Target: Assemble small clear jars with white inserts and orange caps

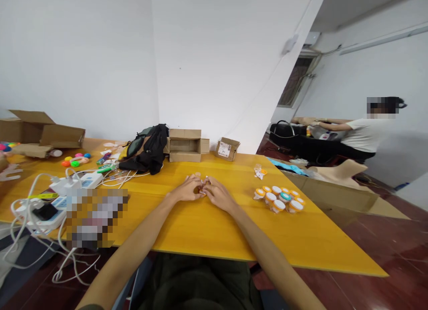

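Note:
My left hand (190, 189) and my right hand (216, 193) meet above the middle of the yellow table (200, 234). The fingers of both are bent and closed around one small thing between them. Only a bit of orange and something dark shows there, too little to name it. To the right of my hands stands a cluster of several small jars (278, 206) with white lids ringed in orange. One jar in the group has a teal lid (285, 197). Behind the cluster lies a small clear and orange piece with white bits (260, 172).
Two small cardboard boxes (185, 157) (227, 149) and a dark backpack (147, 147) line the wall. At left are power strips (88, 181) with tangled white cables, a pixelated device (100, 218), coloured balls (75, 163) and an open carton (63, 136). A person (368, 132) sits far right.

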The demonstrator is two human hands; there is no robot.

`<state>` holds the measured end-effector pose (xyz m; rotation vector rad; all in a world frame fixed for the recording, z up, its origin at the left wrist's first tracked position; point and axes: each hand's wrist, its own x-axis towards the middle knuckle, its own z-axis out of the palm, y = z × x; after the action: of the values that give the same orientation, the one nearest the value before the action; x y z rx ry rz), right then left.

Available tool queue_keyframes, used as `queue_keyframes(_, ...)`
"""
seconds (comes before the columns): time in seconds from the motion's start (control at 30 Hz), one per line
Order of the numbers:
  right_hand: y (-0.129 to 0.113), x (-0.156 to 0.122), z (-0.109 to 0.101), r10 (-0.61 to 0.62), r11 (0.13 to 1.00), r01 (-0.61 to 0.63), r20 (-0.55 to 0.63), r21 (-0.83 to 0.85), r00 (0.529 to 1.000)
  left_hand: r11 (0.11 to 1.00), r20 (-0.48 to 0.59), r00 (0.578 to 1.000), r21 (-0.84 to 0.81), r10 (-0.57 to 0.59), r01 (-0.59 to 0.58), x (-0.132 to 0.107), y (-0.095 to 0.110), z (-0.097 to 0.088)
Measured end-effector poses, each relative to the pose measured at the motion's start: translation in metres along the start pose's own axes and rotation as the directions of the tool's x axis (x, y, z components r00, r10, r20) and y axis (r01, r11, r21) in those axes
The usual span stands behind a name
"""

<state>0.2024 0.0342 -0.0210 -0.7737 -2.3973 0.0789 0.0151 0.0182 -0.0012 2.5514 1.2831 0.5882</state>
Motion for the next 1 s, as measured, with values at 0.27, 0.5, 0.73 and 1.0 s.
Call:
queue_keyframes(0.27, 0.0026, -0.0008, 0.0025, -0.036, 0.998, 0.037, 0.021, -0.058, 0.999, 1.0, -0.002, 1.0, 0.011, 0.002, -0.002, 0.0012, -0.0014, 0.0009)
queue_keyframes(0.5, -0.002, -0.0005, 0.0009, 0.017, 0.999, -0.017, -0.001, -0.035, 1.0, 1.0, 0.01, 1.0, 0.018, 0.001, -0.001, 0.0015, -0.001, 0.0002)
queue_keyframes(0.73, -0.0032, 0.0005, 0.0006, 0.002, 0.997, 0.001, 0.027, -0.078, 1.0, 1.0, -0.019, 0.999, 0.015, 0.027, -0.026, 0.0008, -0.0014, 0.0014)
queue_keyframes(1.0, -0.0062, 0.0016, -0.0024, 0.002, 0.995, 0.003, 0.056, -0.104, 0.998, 0.999, -0.007, 1.0, 0.031, 0.023, -0.023, 0.0015, -0.0006, 0.0009)
